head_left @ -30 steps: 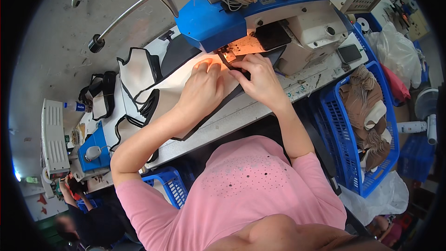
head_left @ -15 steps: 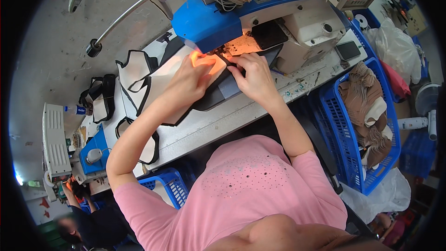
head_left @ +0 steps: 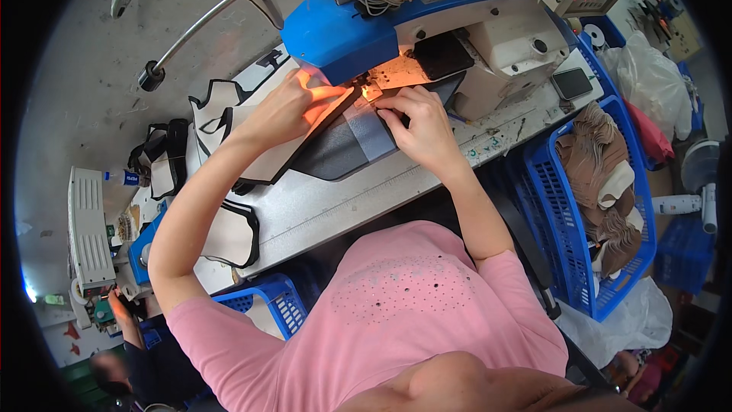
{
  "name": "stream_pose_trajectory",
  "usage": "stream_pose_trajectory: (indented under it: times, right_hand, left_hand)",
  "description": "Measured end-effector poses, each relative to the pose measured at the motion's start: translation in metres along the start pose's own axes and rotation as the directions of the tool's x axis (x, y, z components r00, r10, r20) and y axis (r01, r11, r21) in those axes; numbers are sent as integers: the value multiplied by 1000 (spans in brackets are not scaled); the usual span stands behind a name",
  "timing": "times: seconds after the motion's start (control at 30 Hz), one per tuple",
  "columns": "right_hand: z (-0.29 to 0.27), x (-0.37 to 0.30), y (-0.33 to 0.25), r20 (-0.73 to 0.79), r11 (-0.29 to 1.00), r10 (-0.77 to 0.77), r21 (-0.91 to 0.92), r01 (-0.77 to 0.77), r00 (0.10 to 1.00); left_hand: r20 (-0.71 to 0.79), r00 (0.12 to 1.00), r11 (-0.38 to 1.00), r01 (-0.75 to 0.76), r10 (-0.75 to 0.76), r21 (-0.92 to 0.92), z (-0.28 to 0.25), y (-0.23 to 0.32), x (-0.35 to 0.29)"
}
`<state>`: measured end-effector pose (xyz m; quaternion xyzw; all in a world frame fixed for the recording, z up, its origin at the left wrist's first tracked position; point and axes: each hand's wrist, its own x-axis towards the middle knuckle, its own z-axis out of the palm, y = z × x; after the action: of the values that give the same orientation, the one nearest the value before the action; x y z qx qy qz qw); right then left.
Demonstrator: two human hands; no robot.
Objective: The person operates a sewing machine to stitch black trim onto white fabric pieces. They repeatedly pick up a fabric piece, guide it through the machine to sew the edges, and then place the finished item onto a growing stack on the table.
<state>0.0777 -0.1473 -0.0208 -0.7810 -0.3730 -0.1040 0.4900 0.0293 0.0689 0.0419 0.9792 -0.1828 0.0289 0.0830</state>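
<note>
A blue-and-white sewing machine [head_left: 339, 40] stands before me, its needle area lit orange. My left hand [head_left: 286, 109] grips the edge of a white fabric piece with black edging [head_left: 263, 151], fingertips just left of the needle area. To the right of the needle, my right hand [head_left: 421, 123] is closed, its thumb and fingers curled toward each other. Its fingertips hide what they may pinch. A dark grey panel with a lighter strip [head_left: 335, 146] lies below the needle area, between my hands.
More white pieces with black edging [head_left: 229, 233] lie at the left. A blue basket of brown fabric pieces [head_left: 602, 191] stands right; another blue basket [head_left: 286, 301] is below the table edge. A phone-like black slab [head_left: 442, 57] rests on the machine bed. Someone works far left.
My left hand has moved left and slightly up, drawing the white piece's edge away from my right hand. More of the grey panel now shows. My right hand has barely shifted.
</note>
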Motion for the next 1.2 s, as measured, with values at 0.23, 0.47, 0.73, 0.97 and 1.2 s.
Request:
stream_pose_trajectory:
  times: [0.23,0.47,0.73,0.97,1.2]
  right_hand:
    - [0,-1,1,3,1000,-5,0,5,1000]
    - [1,-1,2,-7,999,-30,14,30,1000]
    - [-2,-2,-3,49,999,-32,-32,34,998]
    - [-3,-2,-7,101,992,-41,-112,52,994]
    - [3,3,-7,115,988,6,-156,13,993]
  left_hand:
    - [64,986,988,149,-152,46,2,6,-4]
    - [120,926,929,366,-359,-46,0,45,-9]
    - [242,852,870,490,-465,-53,-1,63,-3]
    - [175,876,893,444,-449,68,10,55,-1]
    - [181,819,839,530,-545,124,9,44,14]
